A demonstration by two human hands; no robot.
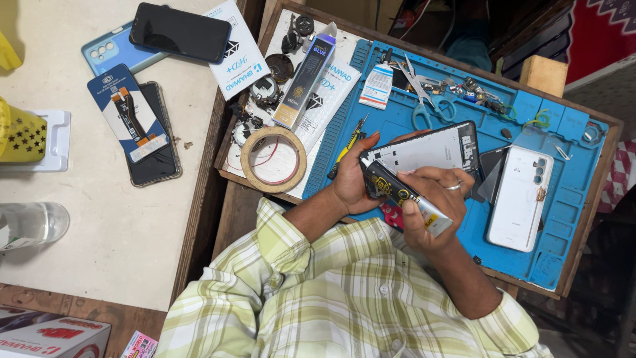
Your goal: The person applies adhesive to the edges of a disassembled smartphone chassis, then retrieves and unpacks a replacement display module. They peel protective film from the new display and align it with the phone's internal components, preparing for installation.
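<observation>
My right hand (434, 199) is closed around a black and yellow glue tube (391, 187), whose thin nozzle touches the near left corner of a phone frame (430, 149). The frame lies dark-edged, pale inner side up, on the blue work mat (563, 172). My left hand (351, 185) grips the frame's left end, thumb up against its edge. A ring shows on a finger of the right hand. A pink item lies partly hidden below my hands.
A white phone back (520, 195) lies right of the frame. A tape roll (273, 159), a long glue box (305, 76), scissors (424, 99) and a yellow screwdriver (348, 146) sit on the tray. Phones (156, 132) and a black handset (180, 32) lie on the left table.
</observation>
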